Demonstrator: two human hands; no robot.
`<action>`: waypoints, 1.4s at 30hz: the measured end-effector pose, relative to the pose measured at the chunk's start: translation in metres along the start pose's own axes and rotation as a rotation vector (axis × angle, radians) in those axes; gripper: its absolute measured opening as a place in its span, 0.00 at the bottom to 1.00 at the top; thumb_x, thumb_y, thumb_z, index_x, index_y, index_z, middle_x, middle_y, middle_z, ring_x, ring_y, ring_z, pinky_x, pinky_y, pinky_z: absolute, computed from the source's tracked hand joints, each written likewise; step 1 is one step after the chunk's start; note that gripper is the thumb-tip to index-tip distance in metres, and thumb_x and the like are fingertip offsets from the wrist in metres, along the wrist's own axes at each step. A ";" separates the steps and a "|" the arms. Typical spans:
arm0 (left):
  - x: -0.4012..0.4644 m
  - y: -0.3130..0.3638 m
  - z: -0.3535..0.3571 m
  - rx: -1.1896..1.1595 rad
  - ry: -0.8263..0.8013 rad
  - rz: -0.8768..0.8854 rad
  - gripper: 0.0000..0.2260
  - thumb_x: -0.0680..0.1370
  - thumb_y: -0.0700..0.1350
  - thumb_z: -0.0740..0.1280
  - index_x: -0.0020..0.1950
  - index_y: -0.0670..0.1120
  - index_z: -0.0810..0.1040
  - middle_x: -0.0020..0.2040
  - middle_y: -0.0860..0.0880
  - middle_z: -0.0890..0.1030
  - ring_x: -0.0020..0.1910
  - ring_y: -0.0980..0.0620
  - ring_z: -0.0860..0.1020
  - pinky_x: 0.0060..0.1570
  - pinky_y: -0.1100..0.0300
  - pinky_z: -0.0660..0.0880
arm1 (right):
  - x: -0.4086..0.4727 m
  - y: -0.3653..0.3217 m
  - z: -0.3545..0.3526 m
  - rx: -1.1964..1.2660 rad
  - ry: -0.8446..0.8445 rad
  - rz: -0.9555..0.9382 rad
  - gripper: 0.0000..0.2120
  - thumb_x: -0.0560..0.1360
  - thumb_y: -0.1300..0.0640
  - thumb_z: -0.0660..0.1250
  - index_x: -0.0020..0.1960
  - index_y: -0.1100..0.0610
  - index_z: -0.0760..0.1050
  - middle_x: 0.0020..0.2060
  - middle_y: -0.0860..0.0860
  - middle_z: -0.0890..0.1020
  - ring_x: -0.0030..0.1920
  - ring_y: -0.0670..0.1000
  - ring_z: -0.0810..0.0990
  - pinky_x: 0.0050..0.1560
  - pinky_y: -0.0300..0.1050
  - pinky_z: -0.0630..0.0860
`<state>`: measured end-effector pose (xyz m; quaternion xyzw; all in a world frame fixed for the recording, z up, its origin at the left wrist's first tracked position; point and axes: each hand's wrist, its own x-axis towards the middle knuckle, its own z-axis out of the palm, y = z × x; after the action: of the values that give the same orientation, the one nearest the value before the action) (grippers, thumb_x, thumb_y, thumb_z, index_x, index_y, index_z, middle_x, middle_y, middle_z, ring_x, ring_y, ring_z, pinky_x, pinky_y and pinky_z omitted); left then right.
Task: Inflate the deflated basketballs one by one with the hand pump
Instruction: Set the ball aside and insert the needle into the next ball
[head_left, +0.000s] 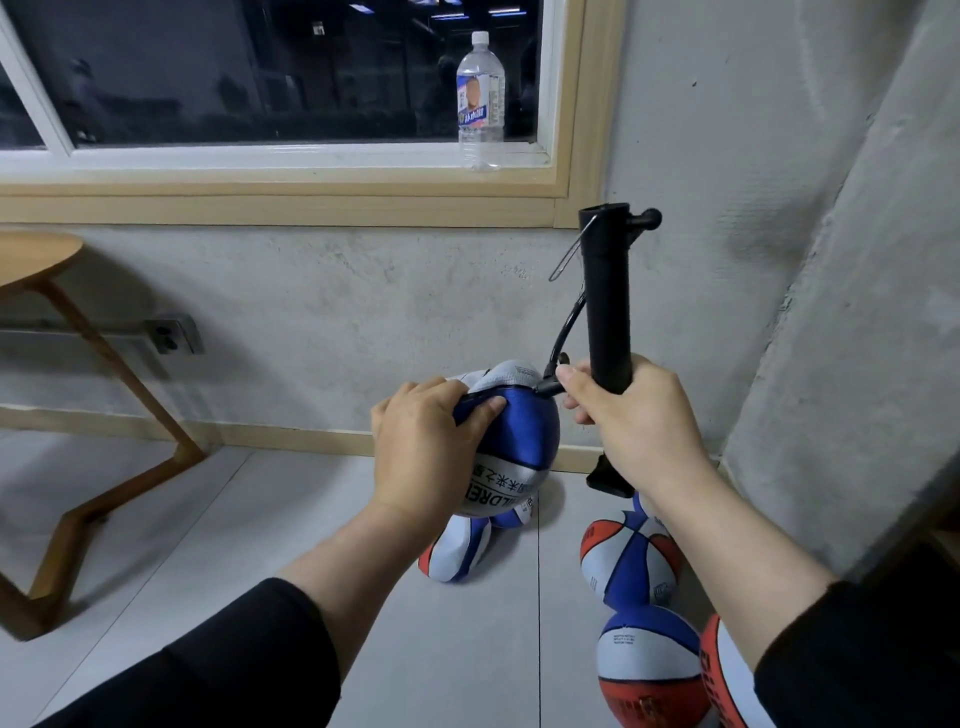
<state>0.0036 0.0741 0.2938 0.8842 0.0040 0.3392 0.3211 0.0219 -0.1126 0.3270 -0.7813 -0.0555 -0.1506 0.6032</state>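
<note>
My left hand (423, 449) grips a deflated blue, white and grey basketball (514, 441) held up above the floor, thumb pressed into its folded top. A black hand pump (608, 306) stands upright in my right hand (631, 415), which is curled round the lower barrel. The pump's thin black hose (563, 338) loops down, and its tip meets the ball's top edge beside my right fingers. The pump's handle end (605, 478) sticks out below my right wrist. Another limp ball (457, 551) lies on the floor under the held one.
Three rounder red, white and blue basketballs (631, 561) (649, 670) (722, 675) sit on the tiled floor at lower right, against a concrete pillar (852, 312). A wooden table (93, 374) stands at left. A water bottle (480, 104) rests on the window sill.
</note>
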 end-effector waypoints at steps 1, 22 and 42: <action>-0.001 0.000 0.000 0.009 -0.001 0.003 0.27 0.77 0.52 0.75 0.30 0.54 0.59 0.29 0.56 0.66 0.36 0.47 0.68 0.45 0.52 0.64 | 0.000 0.001 0.001 -0.020 -0.005 0.002 0.07 0.77 0.52 0.74 0.43 0.54 0.81 0.34 0.50 0.86 0.34 0.48 0.83 0.45 0.46 0.80; -0.007 0.009 0.010 -0.094 -0.156 -0.171 0.23 0.78 0.56 0.73 0.32 0.45 0.69 0.30 0.49 0.71 0.36 0.43 0.72 0.42 0.49 0.68 | -0.002 0.017 0.009 0.028 -0.086 0.102 0.08 0.77 0.55 0.74 0.46 0.60 0.82 0.34 0.54 0.86 0.36 0.51 0.83 0.45 0.43 0.81; -0.067 -0.071 0.028 0.135 -0.652 -0.338 0.12 0.83 0.52 0.66 0.45 0.45 0.78 0.43 0.47 0.77 0.45 0.45 0.75 0.45 0.53 0.70 | -0.074 0.054 -0.016 0.100 -0.302 0.604 0.09 0.82 0.50 0.67 0.48 0.55 0.73 0.38 0.53 0.75 0.35 0.50 0.74 0.36 0.45 0.75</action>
<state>-0.0163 0.0996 0.1974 0.9519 0.0697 -0.0192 0.2979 -0.0366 -0.1349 0.2584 -0.7454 0.0822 0.1553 0.6430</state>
